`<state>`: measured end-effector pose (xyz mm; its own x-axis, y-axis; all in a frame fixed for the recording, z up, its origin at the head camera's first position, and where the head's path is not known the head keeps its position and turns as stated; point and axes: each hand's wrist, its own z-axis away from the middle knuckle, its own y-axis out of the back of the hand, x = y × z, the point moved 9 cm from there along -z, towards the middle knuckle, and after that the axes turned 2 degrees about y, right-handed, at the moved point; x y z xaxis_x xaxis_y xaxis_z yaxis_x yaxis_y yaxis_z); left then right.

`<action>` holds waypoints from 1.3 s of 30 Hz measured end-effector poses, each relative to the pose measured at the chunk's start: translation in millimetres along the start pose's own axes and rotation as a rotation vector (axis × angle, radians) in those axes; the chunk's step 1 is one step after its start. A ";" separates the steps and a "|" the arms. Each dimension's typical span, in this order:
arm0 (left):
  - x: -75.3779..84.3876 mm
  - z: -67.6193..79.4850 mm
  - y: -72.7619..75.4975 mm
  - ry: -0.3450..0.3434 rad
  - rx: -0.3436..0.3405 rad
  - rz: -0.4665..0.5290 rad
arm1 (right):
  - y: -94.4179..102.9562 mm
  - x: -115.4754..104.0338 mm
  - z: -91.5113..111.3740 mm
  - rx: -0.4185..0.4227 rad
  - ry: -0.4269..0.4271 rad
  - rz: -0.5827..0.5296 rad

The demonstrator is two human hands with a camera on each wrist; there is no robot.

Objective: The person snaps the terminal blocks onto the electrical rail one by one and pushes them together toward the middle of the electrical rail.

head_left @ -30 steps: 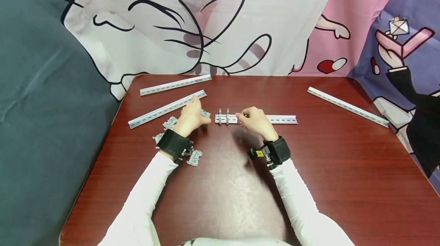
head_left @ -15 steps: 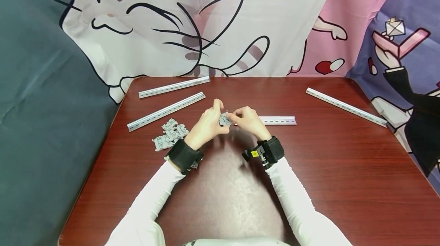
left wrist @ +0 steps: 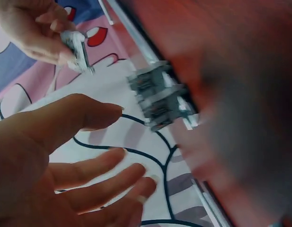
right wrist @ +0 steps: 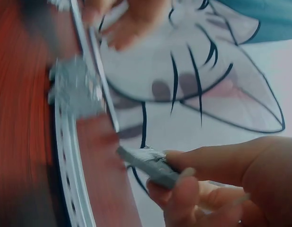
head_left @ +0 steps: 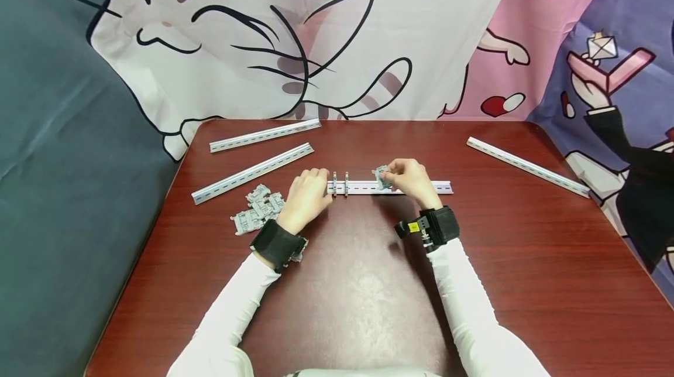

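Observation:
My right hand (head_left: 413,181) pinches a small grey terminal block (head_left: 380,175) between thumb and fingers, raised over the middle of a slotted metal DIN rail (head_left: 442,188). In the right wrist view the held terminal block (right wrist: 153,166) shows as a thin slab. Two similar terminal blocks stand mounted near the rail's left end, the outer block (head_left: 334,184) and the inner block (head_left: 346,184). Beside that end is my left hand (head_left: 305,198), holding nothing. The left wrist view shows its thumb and loosely spread fingers (left wrist: 98,168) apart from the mounted blocks.
A heap of grey terminal blocks (head_left: 258,210) lies left of my left hand. Two more DIN rails, a rear rail (head_left: 265,135) and a nearer rail (head_left: 253,173), lie at the back left. Another rail (head_left: 528,166) slants at the right. A printed cloth (head_left: 432,31) hangs behind the table.
My left hand reached among the loose blocks, then brought one to my right hand. The right hand has taken that terminal block and moved right over the rail; the left has drawn back left.

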<state>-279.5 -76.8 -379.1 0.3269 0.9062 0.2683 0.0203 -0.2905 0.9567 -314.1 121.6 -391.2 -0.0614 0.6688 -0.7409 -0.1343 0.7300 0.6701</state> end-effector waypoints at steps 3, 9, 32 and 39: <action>-3.5 2.1 -17.9 0.008 -0.126 -0.056 | 8.6 11.3 -0.6 -0.008 -0.019 0.068; -4.8 5.7 -51.3 0.017 -0.391 -0.075 | 25.4 35.1 -2.2 -0.006 -0.088 0.202; -10.6 9.0 -73.1 0.036 -0.590 -0.022 | 46.4 58.1 -1.8 0.087 -0.106 0.430; -12.5 6.1 -73.1 0.006 -0.601 -0.005 | 42.1 59.4 -7.3 0.078 -0.090 0.442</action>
<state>-279.2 -68.8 -453.1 0.3232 0.9092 0.2626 -0.5167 -0.0630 0.8538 -330.6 191.1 -407.3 -0.0097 0.9257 -0.3781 -0.0398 0.3774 0.9252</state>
